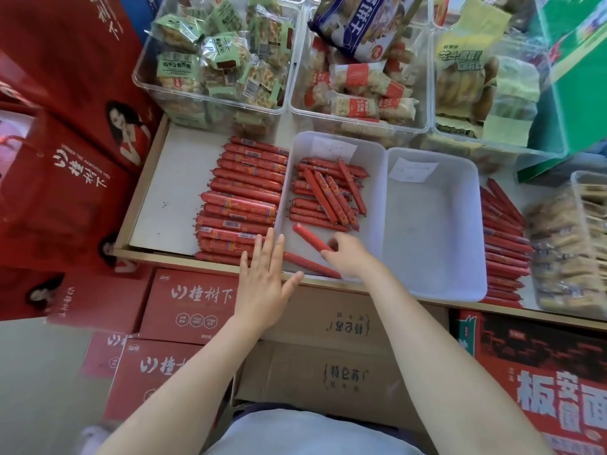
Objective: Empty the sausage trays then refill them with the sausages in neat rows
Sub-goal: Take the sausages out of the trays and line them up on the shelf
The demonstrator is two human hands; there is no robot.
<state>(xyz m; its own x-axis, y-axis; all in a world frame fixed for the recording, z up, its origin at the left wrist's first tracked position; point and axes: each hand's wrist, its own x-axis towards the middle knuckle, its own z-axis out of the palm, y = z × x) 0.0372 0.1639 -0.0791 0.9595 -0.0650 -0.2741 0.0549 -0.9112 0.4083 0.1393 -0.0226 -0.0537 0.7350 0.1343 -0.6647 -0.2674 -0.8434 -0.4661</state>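
right hand (348, 254) is curled round one sausage (310, 237) inside the left tray (374, 178), near its front edge. left hand (266, 277) is flat, fingers straight, at the tray's left wall beside the stack (239, 198) on the shelf (170, 178).

I read: red cartons (192, 298), lower left – 山楂树下 | brown carton (331, 326), centre bottom – 特色菜 | red box (542, 382), lower right – 板窖面, unsure

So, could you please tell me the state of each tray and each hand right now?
Left tray: partly filled, sausages jumbled.
Right tray: empty.
Left hand: open, fingers straight, at the left tray's edge.
Right hand: grips one sausage.
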